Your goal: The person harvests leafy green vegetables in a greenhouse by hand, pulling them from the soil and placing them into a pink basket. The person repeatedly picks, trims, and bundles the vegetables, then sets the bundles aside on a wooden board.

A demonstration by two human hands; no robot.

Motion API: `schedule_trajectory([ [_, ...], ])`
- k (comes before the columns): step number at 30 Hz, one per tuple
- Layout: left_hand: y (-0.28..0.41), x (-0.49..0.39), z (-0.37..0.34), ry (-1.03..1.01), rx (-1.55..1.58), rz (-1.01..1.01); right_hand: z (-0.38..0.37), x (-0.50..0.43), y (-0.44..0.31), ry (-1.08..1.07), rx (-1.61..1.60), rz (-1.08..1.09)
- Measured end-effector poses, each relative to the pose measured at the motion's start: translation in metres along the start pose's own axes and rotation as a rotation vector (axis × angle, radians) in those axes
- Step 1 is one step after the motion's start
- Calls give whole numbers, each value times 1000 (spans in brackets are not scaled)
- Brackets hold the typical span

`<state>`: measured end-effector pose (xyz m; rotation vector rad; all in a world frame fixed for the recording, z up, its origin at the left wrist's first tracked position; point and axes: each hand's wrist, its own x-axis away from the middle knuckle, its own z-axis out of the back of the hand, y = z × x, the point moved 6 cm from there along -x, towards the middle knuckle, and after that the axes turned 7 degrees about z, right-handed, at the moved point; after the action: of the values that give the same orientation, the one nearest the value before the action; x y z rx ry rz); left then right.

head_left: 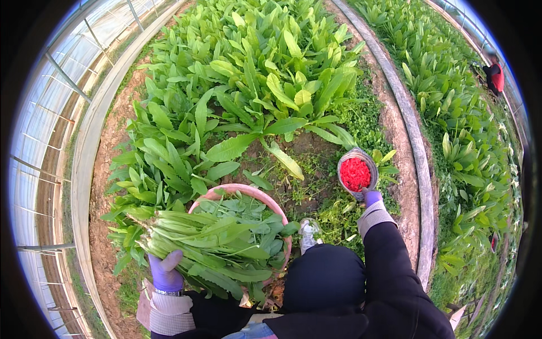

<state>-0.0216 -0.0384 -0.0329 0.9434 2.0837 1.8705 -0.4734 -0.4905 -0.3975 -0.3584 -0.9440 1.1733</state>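
Observation:
My left hand (167,271), in a purple glove, grips a bundle of long-leaved green vegetables (211,241) near its pale stem ends. The bundle lies slanted over the left part of a round pink basin (250,189), where more green leaves (254,212) lie. Out to the right, my right hand (369,195), gloved in purple too, is at the near rim of a small round container (374,171). Many short red pieces (355,174), which look like ties, fill it. The right fingertips reach in at its near edge; whether they pinch a piece cannot be told.
Rows of leafy plants (254,63) grow ahead, and another bed (461,148) lies beyond a pale border strip (406,106) at right. A person (494,76) is at the far right. Metal greenhouse framing (67,76) curves along the left. A shoe (310,233) is near the basin.

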Motion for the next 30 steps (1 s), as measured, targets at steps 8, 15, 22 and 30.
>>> schedule_trajectory([
  [8,59,29,66,299,20,-410,-21,21,-24,-561,264,-90],
  [15,103,91,149,727,-117,-837,-45,178,-271,-627,378,655],
  [22,100,110,150,783,-116,-783,-193,451,-188,-1447,1531,1100],
  [30,81,103,141,677,-230,-583,-272,526,121,-2377,1010,1250],
])
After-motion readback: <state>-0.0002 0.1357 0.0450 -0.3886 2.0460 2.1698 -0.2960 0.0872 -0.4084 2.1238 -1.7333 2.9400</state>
